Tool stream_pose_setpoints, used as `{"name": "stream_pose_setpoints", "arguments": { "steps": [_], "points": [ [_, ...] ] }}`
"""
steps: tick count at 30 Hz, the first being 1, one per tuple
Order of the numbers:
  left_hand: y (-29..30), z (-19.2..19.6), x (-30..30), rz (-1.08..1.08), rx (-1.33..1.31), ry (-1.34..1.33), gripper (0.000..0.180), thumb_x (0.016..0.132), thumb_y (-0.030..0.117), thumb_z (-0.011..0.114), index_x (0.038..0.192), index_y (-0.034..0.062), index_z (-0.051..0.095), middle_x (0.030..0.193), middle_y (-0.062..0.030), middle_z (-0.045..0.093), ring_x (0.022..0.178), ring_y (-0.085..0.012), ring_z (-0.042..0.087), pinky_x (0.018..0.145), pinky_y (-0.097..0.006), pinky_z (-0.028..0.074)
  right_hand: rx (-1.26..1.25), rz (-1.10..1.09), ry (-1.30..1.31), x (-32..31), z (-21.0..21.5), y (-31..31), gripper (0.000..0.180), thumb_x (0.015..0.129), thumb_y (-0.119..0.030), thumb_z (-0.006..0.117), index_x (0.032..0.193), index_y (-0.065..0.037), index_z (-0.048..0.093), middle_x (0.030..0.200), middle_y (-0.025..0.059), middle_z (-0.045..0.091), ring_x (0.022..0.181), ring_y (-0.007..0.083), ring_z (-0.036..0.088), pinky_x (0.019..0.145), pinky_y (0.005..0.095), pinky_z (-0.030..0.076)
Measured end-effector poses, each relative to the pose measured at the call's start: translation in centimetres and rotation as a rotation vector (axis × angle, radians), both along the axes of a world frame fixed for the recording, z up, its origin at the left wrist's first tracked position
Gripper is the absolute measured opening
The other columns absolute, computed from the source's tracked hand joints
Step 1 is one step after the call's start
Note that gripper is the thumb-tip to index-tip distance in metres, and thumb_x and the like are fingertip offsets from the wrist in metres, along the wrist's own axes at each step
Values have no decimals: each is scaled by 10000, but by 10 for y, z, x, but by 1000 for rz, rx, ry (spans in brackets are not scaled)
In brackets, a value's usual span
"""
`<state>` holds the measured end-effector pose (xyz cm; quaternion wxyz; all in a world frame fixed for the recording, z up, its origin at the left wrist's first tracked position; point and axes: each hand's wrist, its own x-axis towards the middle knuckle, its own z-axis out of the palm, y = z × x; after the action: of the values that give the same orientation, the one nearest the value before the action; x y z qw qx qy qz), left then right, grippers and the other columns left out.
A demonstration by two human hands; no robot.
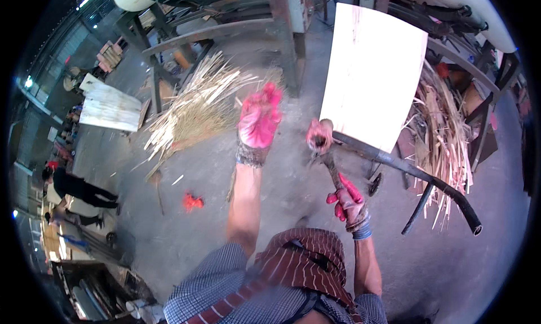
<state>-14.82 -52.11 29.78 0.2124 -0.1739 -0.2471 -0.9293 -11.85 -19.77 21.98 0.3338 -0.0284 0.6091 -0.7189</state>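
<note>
My left hand (260, 121), in a pink-stained glove, is raised in front of me with its fingers curled. A small pale bit shows at its edge; what it holds, if anything, I cannot make out. Lower and to the right, my gloved right hand (350, 205) closes around the near end of a short dark bar (333, 171). The bar's far end is blurred, just below a hollow, pinkish wrapped tube end (319, 138). Beside this, a long dark pipe (394, 162) slants to the lower right, along the near edge of a large white sheet (375, 70).
Thin wood strips lie in a heap (194, 107) at the left and another bundle (442, 138) at the right. Metal frames (284, 36) stand ahead. A red scrap (193, 202) lies on the floor. A small wheel (375, 185) and a person in dark clothes (81, 186) are visible.
</note>
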Motion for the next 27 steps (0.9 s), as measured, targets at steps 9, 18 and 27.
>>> {"name": "stream_pose_setpoints", "arguments": {
  "steps": [9,18,27],
  "points": [
    [-10,1,-42,-79,52,-92,260,920,106,634,1175,125,589,1061,-57,636,710,-119,495,443,-224,377,56,77,9,-32,-5,-7,509,989,-213,495,1488,-137,430,879,81,707,478,73,513,404,215,388],
    [1,30,-114,-186,-49,-206,346,1035,449,451,996,127,570,538,54,337,370,-80,251,319,-236,217,110,-33,-30,-43,-14,-27,514,982,-267,510,1478,-146,451,861,63,708,478,69,514,406,209,385],
    [-60,81,-189,-381,-561,-332,382,1030,232,458,1363,51,496,543,3,417,354,-101,352,346,-259,308,-62,-498,-163,-14,-93,-34,511,978,-264,572,1458,-139,454,891,50,674,467,75,493,366,217,359]
  ]
}}
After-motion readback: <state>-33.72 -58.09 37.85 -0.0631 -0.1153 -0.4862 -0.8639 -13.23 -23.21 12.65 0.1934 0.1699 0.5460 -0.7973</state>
